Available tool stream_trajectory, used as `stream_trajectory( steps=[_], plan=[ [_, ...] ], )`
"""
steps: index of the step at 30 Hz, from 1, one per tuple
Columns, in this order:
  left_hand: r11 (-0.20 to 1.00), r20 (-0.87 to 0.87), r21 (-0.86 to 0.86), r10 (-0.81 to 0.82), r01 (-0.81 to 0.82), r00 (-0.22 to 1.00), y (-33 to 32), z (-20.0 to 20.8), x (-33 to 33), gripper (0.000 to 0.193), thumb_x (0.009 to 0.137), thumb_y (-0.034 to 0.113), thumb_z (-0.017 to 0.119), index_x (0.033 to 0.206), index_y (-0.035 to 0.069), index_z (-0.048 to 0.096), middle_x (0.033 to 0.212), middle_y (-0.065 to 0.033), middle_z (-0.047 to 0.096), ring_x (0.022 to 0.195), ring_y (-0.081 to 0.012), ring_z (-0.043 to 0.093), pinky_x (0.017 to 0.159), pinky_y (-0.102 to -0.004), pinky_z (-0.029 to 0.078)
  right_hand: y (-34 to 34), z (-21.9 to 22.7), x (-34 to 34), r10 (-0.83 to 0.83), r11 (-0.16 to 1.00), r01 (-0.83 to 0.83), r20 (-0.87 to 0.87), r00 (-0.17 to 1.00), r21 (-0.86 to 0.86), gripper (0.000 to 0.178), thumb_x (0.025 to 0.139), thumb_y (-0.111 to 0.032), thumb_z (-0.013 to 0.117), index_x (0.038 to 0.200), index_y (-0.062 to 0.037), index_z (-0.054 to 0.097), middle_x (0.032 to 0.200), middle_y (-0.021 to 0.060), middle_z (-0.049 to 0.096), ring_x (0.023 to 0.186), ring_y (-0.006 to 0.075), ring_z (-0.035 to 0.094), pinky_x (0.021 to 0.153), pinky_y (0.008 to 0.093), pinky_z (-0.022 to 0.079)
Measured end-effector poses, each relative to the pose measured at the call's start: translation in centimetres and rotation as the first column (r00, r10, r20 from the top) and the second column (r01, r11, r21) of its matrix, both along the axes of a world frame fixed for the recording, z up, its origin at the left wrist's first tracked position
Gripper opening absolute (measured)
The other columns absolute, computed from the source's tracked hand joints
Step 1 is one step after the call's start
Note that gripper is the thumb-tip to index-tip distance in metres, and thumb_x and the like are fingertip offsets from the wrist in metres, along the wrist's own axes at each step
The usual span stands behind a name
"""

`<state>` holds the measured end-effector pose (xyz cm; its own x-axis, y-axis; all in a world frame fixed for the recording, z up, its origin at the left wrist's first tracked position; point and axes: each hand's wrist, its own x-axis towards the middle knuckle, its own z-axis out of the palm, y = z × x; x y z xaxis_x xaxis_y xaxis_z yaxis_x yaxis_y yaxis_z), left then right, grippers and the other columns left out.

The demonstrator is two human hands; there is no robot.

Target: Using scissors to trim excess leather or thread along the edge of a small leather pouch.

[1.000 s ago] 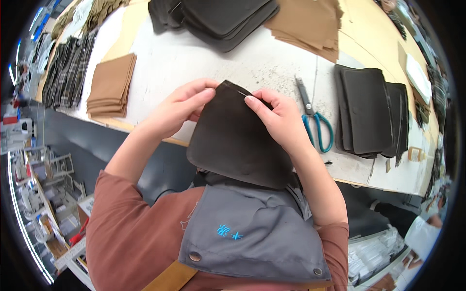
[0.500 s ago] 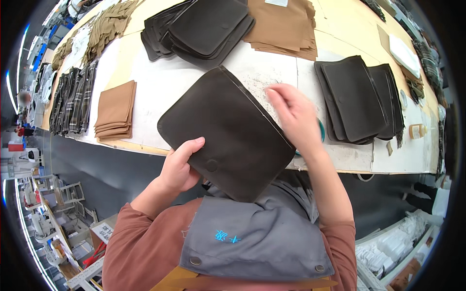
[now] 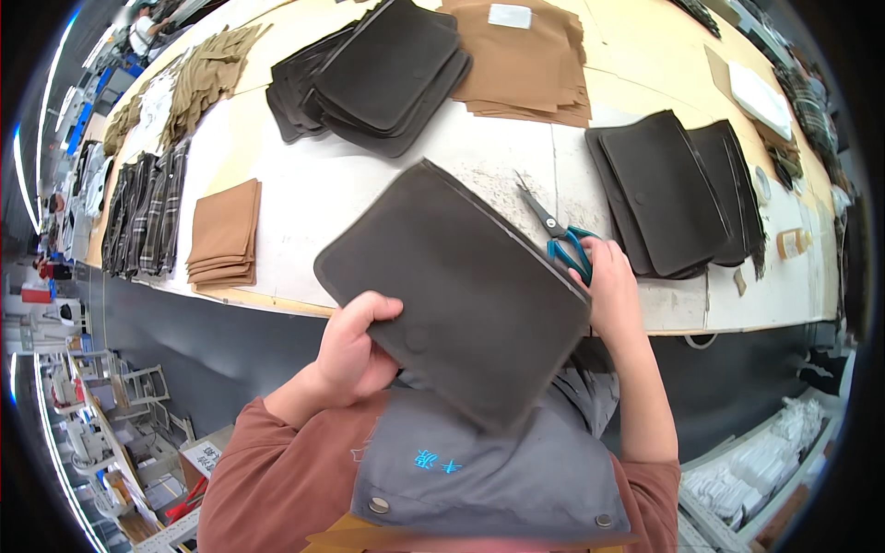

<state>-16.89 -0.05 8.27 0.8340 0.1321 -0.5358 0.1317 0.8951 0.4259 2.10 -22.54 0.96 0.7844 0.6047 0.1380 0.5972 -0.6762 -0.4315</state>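
A dark brown, flat fabric or leather-like piece point(image 3: 452, 286) with rounded corners and a faint round mark is tilted in front of my chest. My left hand point(image 3: 359, 348) grips its left edge, thumb on top and fingers underneath. Beyond its upper right edge, which shows a pale line, lie scissors point(image 3: 551, 224) with teal handles, blades pointing away from me. The fingers of my right hand point(image 3: 610, 286) are curled at the scissors' handles, beside the piece's right corner. That corner and the hand hide part of the handles.
Similar dark pieces are stacked at the back point(image 3: 387, 78) and right point(image 3: 654, 198). Brown panels point(image 3: 516, 74) lie at the back, folded brown pieces point(image 3: 224, 230) and plaid pieces point(image 3: 147, 212) at the left. A small bottle point(image 3: 791, 243) stands near the table's right end.
My right hand has moved down and right, off the piece's upper edge to the scissors, which now show. The dark piece has shifted slightly right and nearer me, still in my left hand.
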Motion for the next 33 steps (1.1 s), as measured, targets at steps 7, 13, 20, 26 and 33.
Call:
stream_trajectory(
  steps=[7,13,20,26,33],
  plan=[
    [0.985,-0.066,0.058,-0.157,0.161,0.985,-2.4,1.5,-0.7,0.041,0.081,-0.001,0.036,0.121,-0.005,0.044,0.119,-0.0189,0.054,0.108,-0.0288,0.055,0.092,-0.0421,0.047,-0.9,2.6,0.7,-0.11,0.993,0.118,-0.21,0.971,0.025,0.027,0.071,-0.008,0.067,0.095,-0.0017,0.055,0.078,0.0093,0.056,0.075,0.0267,0.057,0.067,0.0358,0.045],
    [0.974,-0.122,0.087,-0.198,0.209,0.973,-2.7,1.2,-0.2,0.05,0.077,0.0,0.039,0.127,-0.006,0.037,0.123,-0.0204,0.051,0.11,-0.0329,0.054,0.095,-0.0449,0.045,-2.8,7.1,-0.6,0.214,0.898,0.263,-0.873,0.438,0.353,0.036,0.075,-0.022,0.075,0.095,-0.0002,0.056,0.073,-0.0015,0.051,0.066,0.0061,0.045,0.058,0.0242,0.04],
    [0.971,-0.096,0.074,-0.222,0.229,0.97,-3.5,1.4,0.0,0.052,0.077,-0.002,0.039,0.129,-0.005,0.035,0.126,-0.0213,0.048,0.115,-0.0346,0.052,0.099,-0.0463,0.042,-2.4,8.9,-0.6,0.125,0.991,-0.054,-0.718,0.685,0.121,0.057,0.064,-0.044,0.078,0.085,0.0,0.05,0.068,0.0075,0.046,0.063,0.018,0.044,0.059,0.0309,0.04],
    [0.964,0.006,0.023,-0.265,0.265,0.964,-3.5,1.3,0.1,0.045,0.082,-0.002,0.037,0.127,-0.003,0.041,0.126,-0.0157,0.05,0.115,-0.0266,0.051,0.099,-0.0398,0.041,-2.2,8.5,0.3,0.189,0.982,-0.134,-0.729,0.658,0.134,0.056,0.065,-0.047,0.077,0.078,0.0003,0.051,0.066,0.0063,0.046,0.062,0.0153,0.045,0.058,0.0299,0.04],
    [0.959,-0.008,0.032,-0.281,0.281,0.96,-3.3,1.2,0.2,0.049,0.081,-0.001,0.039,0.13,-0.004,0.036,0.128,-0.0182,0.048,0.117,-0.0298,0.05,0.1,-0.0425,0.041,-2.0,8.1,0.5,0.2,0.98,-0.138,-0.735,0.647,0.146,0.058,0.065,-0.05,0.077,0.072,-0.0002,0.048,0.062,0.0042,0.04,0.06,0.0126,0.039,0.054,0.0289,0.037]
  ],
)
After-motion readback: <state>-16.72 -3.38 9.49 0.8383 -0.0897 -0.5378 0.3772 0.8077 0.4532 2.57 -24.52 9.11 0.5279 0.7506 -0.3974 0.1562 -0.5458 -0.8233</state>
